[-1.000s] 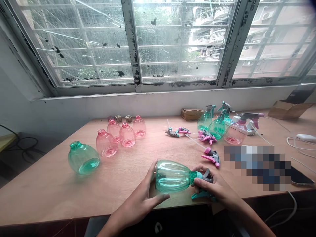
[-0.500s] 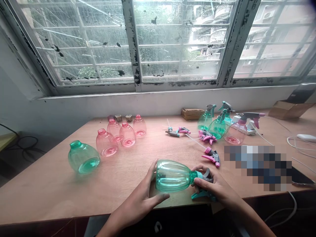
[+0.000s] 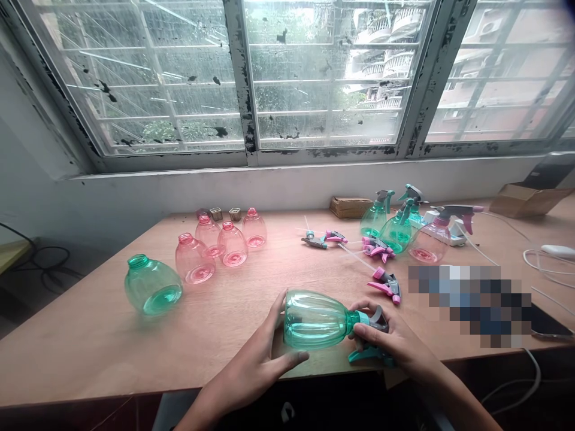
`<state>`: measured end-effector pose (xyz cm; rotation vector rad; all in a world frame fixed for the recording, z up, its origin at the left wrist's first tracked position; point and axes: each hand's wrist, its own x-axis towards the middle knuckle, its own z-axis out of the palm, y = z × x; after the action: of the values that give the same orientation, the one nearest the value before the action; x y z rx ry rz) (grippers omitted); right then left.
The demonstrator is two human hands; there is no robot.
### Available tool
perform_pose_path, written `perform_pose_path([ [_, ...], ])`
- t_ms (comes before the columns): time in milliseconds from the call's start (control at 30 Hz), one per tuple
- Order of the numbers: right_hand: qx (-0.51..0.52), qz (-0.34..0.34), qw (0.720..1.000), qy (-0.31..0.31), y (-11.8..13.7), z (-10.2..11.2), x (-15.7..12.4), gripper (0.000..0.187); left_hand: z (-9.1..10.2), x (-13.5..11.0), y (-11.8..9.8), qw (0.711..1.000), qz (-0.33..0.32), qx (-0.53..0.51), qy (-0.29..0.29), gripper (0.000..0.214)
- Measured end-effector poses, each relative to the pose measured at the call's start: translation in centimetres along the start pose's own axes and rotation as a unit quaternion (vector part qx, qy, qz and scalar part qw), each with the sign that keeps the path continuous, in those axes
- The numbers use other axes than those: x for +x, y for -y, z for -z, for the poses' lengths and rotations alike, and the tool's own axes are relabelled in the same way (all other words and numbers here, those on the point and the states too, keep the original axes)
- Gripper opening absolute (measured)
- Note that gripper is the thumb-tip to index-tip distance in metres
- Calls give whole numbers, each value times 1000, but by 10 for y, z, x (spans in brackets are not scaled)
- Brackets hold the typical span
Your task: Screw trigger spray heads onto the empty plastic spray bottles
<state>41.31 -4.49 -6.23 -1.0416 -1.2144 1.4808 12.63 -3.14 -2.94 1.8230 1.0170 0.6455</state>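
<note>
A green see-through spray bottle lies on its side near the front edge of the wooden table. My left hand cups its base, thumb and fingers wrapped round it. My right hand is closed on the grey and teal trigger head at the bottle's neck.
An open green bottle and several pink bottles stand to the left. Loose pink and grey trigger heads lie in the middle. Finished green and pink sprayers stand at the back right, with a cardboard box, cables and a phone.
</note>
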Motion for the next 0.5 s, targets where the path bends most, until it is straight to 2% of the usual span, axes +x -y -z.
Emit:
perform_pose_path([
  [500, 6, -6, 1000, -4, 1, -1, -1, 39, 0, -1, 1, 1000, 2, 5, -5, 94],
])
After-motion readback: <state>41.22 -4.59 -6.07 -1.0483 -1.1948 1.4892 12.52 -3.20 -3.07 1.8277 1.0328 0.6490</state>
